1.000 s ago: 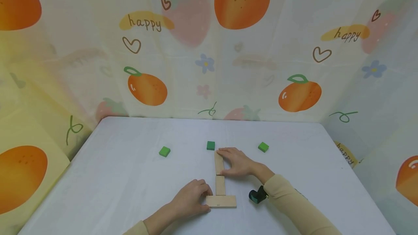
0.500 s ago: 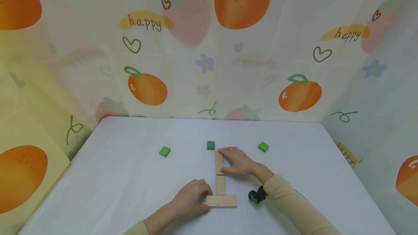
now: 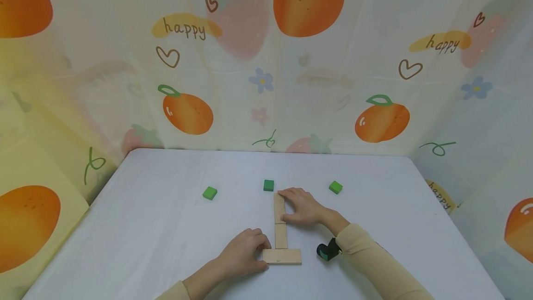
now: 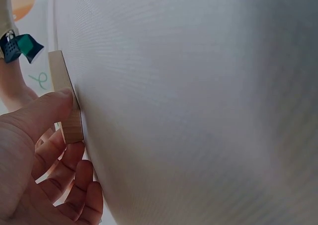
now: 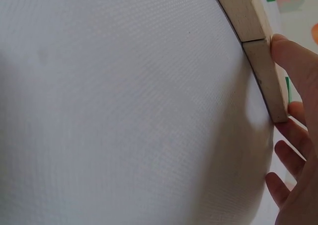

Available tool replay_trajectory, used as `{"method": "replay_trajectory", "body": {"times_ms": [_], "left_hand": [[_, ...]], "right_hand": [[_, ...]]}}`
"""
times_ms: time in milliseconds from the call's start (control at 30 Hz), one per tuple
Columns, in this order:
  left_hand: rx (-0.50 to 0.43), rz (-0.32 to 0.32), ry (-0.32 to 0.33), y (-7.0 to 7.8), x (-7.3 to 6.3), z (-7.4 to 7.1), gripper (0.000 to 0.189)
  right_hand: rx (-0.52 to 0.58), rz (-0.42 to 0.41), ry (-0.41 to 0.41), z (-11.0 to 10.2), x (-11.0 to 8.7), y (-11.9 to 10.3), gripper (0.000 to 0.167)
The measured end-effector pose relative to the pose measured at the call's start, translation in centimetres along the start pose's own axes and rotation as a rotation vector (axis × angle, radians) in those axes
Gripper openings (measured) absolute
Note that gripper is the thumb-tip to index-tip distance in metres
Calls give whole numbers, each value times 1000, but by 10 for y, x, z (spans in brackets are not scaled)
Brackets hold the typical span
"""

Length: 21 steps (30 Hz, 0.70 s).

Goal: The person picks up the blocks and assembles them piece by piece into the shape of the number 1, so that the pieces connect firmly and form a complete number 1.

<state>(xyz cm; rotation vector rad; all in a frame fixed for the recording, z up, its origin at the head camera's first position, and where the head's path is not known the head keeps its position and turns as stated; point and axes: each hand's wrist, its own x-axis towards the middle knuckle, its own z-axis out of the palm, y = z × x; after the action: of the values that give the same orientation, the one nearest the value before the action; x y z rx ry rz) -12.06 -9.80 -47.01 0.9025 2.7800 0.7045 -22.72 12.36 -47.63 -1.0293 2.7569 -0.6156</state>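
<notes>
Three plain wooden blocks lie flat on the white table in the head view, in an upside-down T. My left hand (image 3: 245, 253) pinches the left end of the crosswise block (image 3: 285, 257), thumb on its near side and fingers on its far side. From that block the middle block (image 3: 281, 236) runs away from me, end to end with the far block (image 3: 279, 209). The far block is held by my right hand (image 3: 304, 206), the thumb near its close end and a finger at its far end. In the right wrist view, a thin seam separates the far block (image 5: 266, 78) from the middle block.
Just beyond the far block sits a dark green block (image 3: 269, 185). A lighter green block (image 3: 210, 193) lies to the left and another green block (image 3: 336, 187) to the right. A fruit-print cloth (image 3: 233, 105) hangs behind the table (image 3: 166, 244). A black device (image 3: 329, 249) is on the right wrist.
</notes>
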Motion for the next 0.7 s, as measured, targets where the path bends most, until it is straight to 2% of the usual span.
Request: {"method": "replay_trajectory", "body": {"times_ms": [700], "left_hand": [[14,6,1,0,1,2,29]], "right_hand": [[-2,-5,12,2,-1,0,66]]}}
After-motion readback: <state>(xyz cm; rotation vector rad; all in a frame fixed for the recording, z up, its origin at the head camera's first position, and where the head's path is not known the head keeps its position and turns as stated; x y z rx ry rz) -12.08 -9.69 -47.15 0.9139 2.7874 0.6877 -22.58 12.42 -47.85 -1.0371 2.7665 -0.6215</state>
